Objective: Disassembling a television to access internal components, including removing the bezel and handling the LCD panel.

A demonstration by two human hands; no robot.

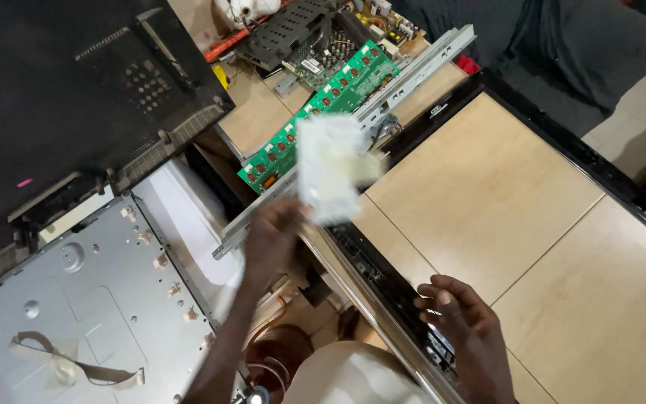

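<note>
**White piece up in the left hand, frame under the right**

Head view: the left hand [272,238] is reaching up and away from the body, fingers closed on the lower end of a blurred white piece [329,169]. The piece is standing roughly upright above the hand, its long axis running up the picture, and it is hanging in front of the green board [323,97] and the metal rail [413,71]; whether it is touching either I cannot tell. The right hand [463,323] is lying nearer the body, fingers loosely curled and holding nothing, resting on or just over the black frame [562,142] at its near edge. So the white piece is lying up and to the left of the right hand, well apart from it, with the left hand far the nearer. A grey metal panel [91,299] is lying to the left
</note>
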